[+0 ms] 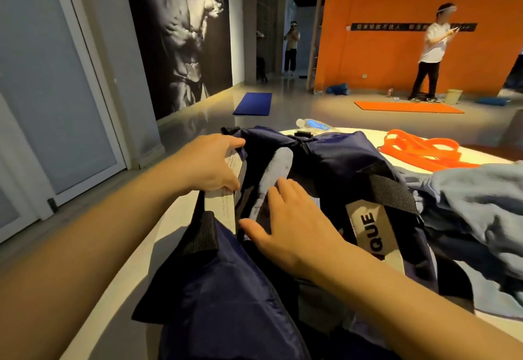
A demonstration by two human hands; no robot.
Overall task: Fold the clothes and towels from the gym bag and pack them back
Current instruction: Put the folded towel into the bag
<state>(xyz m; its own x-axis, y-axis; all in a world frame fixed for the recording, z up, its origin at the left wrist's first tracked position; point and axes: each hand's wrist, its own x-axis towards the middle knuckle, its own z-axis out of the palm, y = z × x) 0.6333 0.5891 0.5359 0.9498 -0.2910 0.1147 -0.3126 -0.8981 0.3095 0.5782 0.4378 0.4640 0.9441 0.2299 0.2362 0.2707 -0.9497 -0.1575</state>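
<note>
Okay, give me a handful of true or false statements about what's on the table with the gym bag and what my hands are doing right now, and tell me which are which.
1. The left hand grips the edge of the navy gym bag, holding it open. True.
2. The right hand is lifting the water bottle. False: it rests with straight fingers on the grey cloth inside the bag; the bottle lies beyond the bag.
3. An orange resistance band lies on the table, right of the bag. True.
4. The blue clothes are packed in the bag. False: they lie heaped beside it.
</note>
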